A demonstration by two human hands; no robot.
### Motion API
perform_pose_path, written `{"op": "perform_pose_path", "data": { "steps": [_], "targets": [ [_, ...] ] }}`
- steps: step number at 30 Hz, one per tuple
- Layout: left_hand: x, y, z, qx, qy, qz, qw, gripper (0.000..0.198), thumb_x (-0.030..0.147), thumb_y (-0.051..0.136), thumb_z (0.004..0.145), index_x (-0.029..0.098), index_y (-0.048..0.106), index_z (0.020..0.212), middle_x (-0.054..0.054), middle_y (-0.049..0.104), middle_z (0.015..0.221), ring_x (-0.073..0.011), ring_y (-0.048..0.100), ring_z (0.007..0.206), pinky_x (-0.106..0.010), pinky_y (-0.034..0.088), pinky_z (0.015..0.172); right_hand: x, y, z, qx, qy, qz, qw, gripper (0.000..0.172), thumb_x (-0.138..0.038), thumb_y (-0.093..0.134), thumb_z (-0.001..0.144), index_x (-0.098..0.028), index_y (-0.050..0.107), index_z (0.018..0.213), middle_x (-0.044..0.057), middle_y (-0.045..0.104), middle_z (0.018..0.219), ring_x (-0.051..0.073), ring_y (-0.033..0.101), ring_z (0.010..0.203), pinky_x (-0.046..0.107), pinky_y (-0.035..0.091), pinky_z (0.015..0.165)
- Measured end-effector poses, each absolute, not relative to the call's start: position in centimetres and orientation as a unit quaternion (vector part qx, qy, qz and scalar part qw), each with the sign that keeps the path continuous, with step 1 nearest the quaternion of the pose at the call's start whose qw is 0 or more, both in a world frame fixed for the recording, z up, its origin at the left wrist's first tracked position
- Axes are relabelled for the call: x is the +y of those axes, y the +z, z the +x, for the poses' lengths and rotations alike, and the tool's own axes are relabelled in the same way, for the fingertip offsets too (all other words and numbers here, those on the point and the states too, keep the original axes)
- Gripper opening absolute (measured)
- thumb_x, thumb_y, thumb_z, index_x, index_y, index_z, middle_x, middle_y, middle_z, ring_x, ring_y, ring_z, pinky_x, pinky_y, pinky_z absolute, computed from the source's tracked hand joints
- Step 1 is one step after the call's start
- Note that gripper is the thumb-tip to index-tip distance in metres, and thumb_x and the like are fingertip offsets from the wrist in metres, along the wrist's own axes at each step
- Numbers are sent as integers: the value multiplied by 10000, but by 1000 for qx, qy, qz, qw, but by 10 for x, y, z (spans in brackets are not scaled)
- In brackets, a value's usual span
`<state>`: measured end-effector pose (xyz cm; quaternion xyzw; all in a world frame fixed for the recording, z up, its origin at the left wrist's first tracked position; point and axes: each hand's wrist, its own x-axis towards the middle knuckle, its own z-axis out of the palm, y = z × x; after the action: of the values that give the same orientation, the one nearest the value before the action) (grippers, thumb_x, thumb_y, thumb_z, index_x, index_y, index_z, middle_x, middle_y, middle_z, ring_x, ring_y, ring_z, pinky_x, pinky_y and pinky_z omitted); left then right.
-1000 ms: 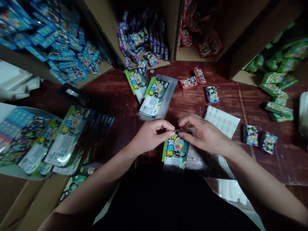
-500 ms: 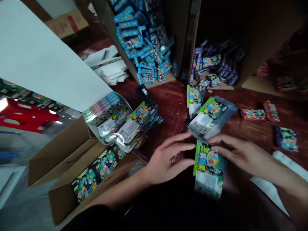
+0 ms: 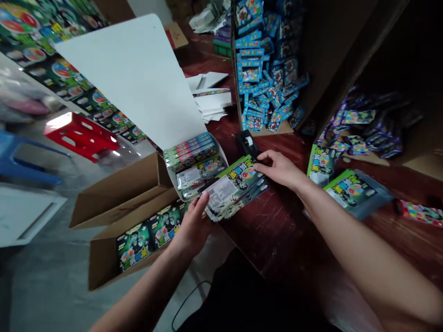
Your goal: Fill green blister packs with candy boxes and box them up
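A stack of flat green-and-black candy packets [image 3: 238, 182] with pale label areas lies at the table edge, its layers slightly fanned. My left hand [image 3: 195, 223] grips its near-left corner, thumb on top and the other fingers mostly hidden below. At the far-right end, my right hand [image 3: 280, 168] pinches the stack, thumb on the top packet. Just behind it stands a white display box [image 3: 221, 154], its lid raised, with rows of similar packets inside. More green packets [image 3: 351, 189], some in clear film, lie on the table beyond my right forearm.
A brown carton [image 3: 104, 249] holding green printed boxes stands below the table edge at left. A black tape dispenser [image 3: 247, 143] lies behind the stack. Tall cartons hold blue packets [image 3: 254, 76] and purple packets [image 3: 384, 133]. A red stool [image 3: 81, 136] stands at left.
My hands have moved left from the single packet near my body to the stack beside the display box, and both now hold that stack. The view has swung left.
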<state>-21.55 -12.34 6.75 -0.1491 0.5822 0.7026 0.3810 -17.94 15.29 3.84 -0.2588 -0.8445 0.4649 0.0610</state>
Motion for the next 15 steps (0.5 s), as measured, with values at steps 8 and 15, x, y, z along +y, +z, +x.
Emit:
{"op": "perform_pose_path", "data": {
  "steps": [8, 15],
  "targets": [
    [-117, 70, -228, 581, 658, -159, 452, 388, 279, 694, 907, 119, 656, 1258, -149, 749, 1154, -252, 753, 961, -365, 622, 863, 133, 43, -167, -773, 577, -252, -73, 404, -559, 502, 933, -237, 658, 1120, 46, 734, 1131, 253, 658, 1073, 383, 515, 925],
    [-167, 71, -194, 552, 560, -202, 584, 565, 274, 754, 844, 123, 580, 1359, -146, 760, 1149, -293, 751, 1017, -377, 610, 875, 100, 55, -45, -719, 610, -239, -230, 666, -614, 523, 933, -269, 412, 1491, 98, 628, 1402, 282, 628, 1244, 467, 497, 1047]
  ]
}}
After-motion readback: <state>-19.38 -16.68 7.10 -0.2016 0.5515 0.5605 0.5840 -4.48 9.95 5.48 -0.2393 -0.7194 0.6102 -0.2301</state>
